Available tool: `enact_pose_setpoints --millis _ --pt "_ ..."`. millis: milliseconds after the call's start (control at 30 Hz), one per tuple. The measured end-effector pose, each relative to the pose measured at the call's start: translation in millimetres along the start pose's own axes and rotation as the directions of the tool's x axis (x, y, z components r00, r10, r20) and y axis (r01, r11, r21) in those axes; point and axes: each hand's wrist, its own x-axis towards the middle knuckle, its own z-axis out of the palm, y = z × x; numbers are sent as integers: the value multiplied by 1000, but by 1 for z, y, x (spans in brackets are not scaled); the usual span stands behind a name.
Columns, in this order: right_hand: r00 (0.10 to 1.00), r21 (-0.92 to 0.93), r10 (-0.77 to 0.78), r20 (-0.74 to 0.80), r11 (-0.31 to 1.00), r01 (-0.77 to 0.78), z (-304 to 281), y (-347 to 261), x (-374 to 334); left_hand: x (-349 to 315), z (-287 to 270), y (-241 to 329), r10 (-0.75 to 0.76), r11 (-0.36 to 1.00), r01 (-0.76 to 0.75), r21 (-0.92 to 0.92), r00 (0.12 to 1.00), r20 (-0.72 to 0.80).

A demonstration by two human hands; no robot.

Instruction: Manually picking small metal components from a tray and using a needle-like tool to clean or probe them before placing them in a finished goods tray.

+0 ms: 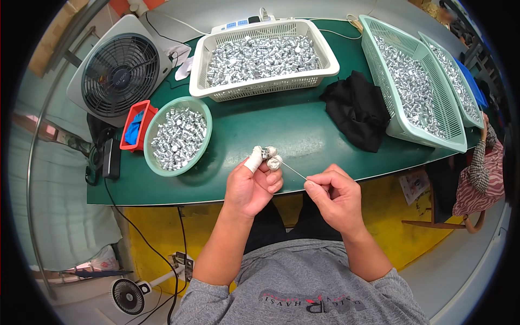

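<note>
My left hand (250, 188) is raised over the front edge of the green table (260, 124). White coverings wrap its thumb and fingertips, which pinch a small shiny metal fitting (265, 154). To its right, my right hand (338, 197) is closed on a thin metal rod (294, 171), gripped between thumb and forefinger. The rod slants up and left, its far end reaching the fitting between the left fingertips. Whether the tip goes into the fitting or only touches it, I cannot tell. Nearest to my left hand stands a round green bowl (207, 142) full of similar metal fittings.
A white basket (265, 84) of fittings stands at the back. Two pale green baskets (428, 142) (470, 120) of fittings line the right. Black cloth (357, 111) lies beside them. A red bin (136, 127) and box fan (120, 73) are left. A person's patterned sleeve (479, 162) shows far right.
</note>
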Motion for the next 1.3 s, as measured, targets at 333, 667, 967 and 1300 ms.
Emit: enact_pose_setpoints --millis 333,667,967,1300 --pt "998 40 53 34 998 -54 -4 -2 0 -2 10 -3 40 993 -41 110 999 4" --pt "995 164 68 76 983 -80 -9 1 1 -12 27 -11 205 790 -54 611 962 -180" --pt "880 536 337 334 700 -472 -29 13 0 -8 35 -6 165 752 -124 647 986 -3" --pt "872 -386 -484 70 793 471 -11 7 3 -9 24 -4 123 778 -24 627 986 -114"
